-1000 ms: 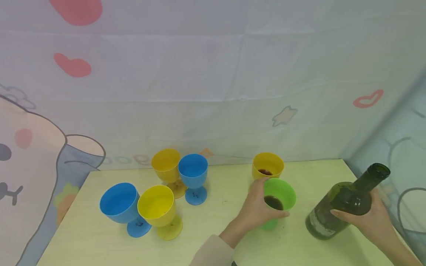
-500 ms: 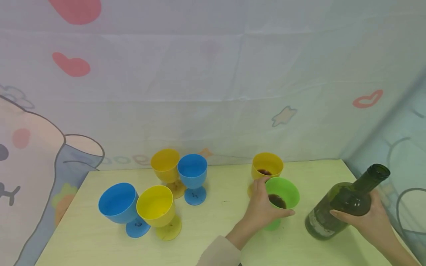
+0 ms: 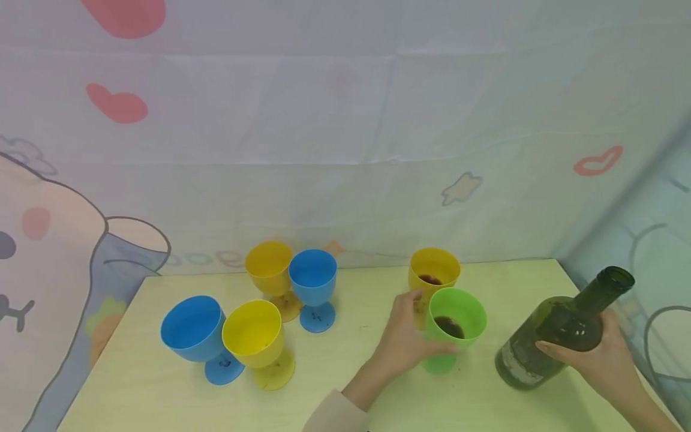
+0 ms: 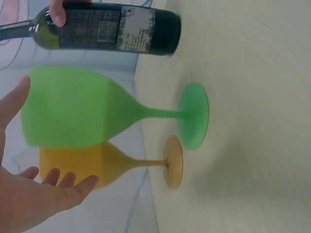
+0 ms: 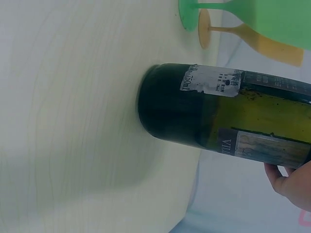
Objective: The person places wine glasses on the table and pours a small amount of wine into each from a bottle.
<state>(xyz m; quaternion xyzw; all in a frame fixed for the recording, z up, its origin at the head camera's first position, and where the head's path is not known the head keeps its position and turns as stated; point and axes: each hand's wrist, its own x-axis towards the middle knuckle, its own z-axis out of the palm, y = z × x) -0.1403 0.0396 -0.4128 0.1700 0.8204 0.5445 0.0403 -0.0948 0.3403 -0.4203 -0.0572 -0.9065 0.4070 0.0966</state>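
My left hand (image 3: 402, 340) is beside a green plastic goblet (image 3: 465, 312) with dark liquid in it. Its thumb and fingers are spread around the cup's near left side, and in the left wrist view they stand loose from the green bowl (image 4: 73, 107). The goblet stands upright on the table. My right hand (image 3: 607, 354) grips a dark green wine bottle (image 3: 561, 327) around its upper body. The bottle has no cap, and its base is down on the table. A torn white label (image 5: 214, 80) shows on it in the right wrist view.
Just behind the green goblet stands a yellow goblet (image 3: 432, 264) with dark liquid. To the left are two blue goblets (image 3: 194, 330) and two yellow goblets (image 3: 254, 333), with no liquid visible. The pale table (image 3: 345, 372) ends against a printed cloth (image 3: 335, 120).
The green goblet shifted slightly right in my left hand, then the fingers loosened and the hand drew back left from it. My right hand and the bottle have stayed in place.
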